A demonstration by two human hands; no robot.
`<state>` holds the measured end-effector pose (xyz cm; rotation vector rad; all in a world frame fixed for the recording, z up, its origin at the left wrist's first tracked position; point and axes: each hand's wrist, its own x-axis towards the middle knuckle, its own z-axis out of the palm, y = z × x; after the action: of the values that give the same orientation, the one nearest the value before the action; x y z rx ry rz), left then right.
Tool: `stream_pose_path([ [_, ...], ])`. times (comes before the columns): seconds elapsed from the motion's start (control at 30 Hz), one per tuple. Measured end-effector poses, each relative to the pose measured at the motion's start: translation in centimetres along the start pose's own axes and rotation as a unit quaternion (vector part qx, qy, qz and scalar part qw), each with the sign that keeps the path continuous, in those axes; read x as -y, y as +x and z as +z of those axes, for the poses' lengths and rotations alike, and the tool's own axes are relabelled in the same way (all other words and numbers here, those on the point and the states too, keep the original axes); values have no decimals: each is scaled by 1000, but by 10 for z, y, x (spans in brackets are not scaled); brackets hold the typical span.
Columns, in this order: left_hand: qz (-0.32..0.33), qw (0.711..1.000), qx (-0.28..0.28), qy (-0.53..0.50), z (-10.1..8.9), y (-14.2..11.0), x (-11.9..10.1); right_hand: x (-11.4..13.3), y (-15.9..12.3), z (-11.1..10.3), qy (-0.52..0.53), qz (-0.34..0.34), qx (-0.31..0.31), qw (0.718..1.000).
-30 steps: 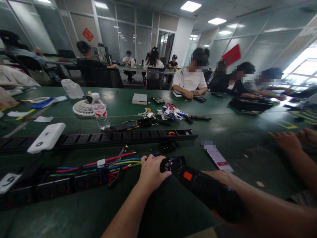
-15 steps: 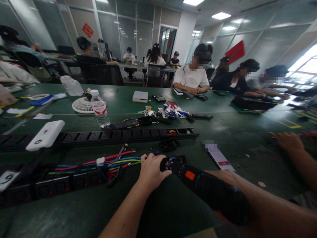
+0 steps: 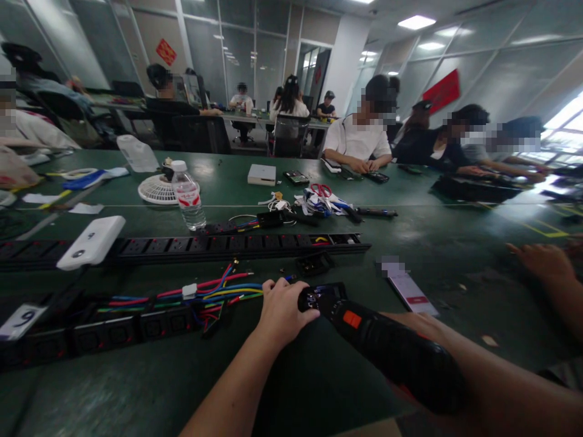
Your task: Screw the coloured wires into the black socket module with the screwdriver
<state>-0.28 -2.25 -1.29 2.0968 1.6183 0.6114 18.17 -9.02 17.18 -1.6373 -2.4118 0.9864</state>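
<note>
My left hand (image 3: 283,309) is closed around a small black plastic housing (image 3: 337,289) at the middle of the green table. My right hand (image 3: 412,326), mostly hidden behind the tool, grips a black cordless screwdriver (image 3: 392,346) with an orange switch. The screwdriver's tip points into the housing beside my left thumb; I cannot make out the screw or bit. Left of my left hand, a bundle of coloured wires (image 3: 234,290) runs out of an opened black power strip (image 3: 130,329), gathered through a white connector (image 3: 189,291).
Behind lie another long power strip (image 3: 246,244), a black cover (image 3: 314,263) and a white power bank (image 3: 91,243). A water bottle (image 3: 188,197), red-handled scissors (image 3: 322,190) and a phone (image 3: 407,288) are around. A co-worker's arm (image 3: 546,267) rests at right; other people sit opposite.
The whole view has shifted slightly, with things sitting a little further right in the picture. Both hands keep their hold, and the screwdriver stays at the housing.
</note>
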Motion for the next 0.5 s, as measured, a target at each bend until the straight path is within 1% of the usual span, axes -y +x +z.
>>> stream_pose_path([
  [0.07, 5, 1000, -5, -2, 0, 0, 0, -9, -3, 5, 23, 17, 6, 1000],
  [0.17, 4, 1000, -7, 2, 0, 0, 0, -23, -5, 10, -3, 67, -39, 997],
  [0.23, 0, 1000, 0, 5, -1, 0, 0, -26, -5, 12, -11, 73, -50, 996],
  [0.33, -1, 1000, 3, 4, -3, 0, -1, -16, -2, 13, -6, 82, -42, 996],
  [0.4, 1, 1000, -1, 3, -3, -1, -1, -3, 2, 12, -16, 91, -62, 994],
  [0.5, -2, 1000, 0, 6, -3, -1, -2, 11, 8, 10, -41, 85, -96, 991],
])
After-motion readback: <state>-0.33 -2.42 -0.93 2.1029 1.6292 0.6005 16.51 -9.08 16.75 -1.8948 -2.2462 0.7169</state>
